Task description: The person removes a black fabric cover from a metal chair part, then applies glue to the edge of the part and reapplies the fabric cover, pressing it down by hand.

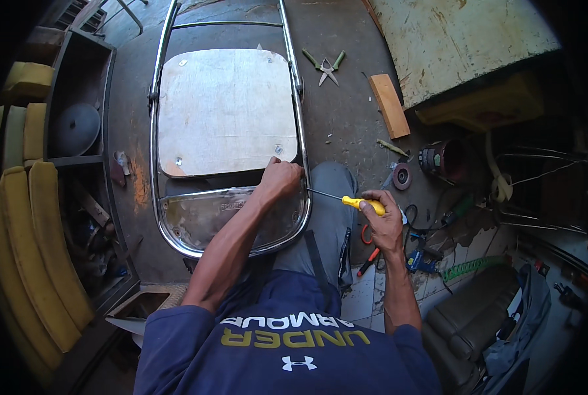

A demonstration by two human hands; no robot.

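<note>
A folding chair with a chrome tube frame (154,141) lies before me, its rounded end at my legs. A pale seat board (231,108) with small metal fittings at its corners lies within the frame. Nearer to me is a scuffed backrest panel (202,214). My right hand (387,220) is closed round the yellow handle of a screwdriver (354,201). Its shaft points left, and the tip meets the right-hand tube. My left hand (282,178) is closed at the board's near right corner, beside that tip; what its fingers hold is hidden.
Green-handled snips (327,66) and a wooden block (389,105) lie on the floor to the right. Beyond them are an abrasive disc (402,176), a tin (442,161) and a blue tool (424,261). Yellow cushions (50,243) and a shelf (77,160) stand left.
</note>
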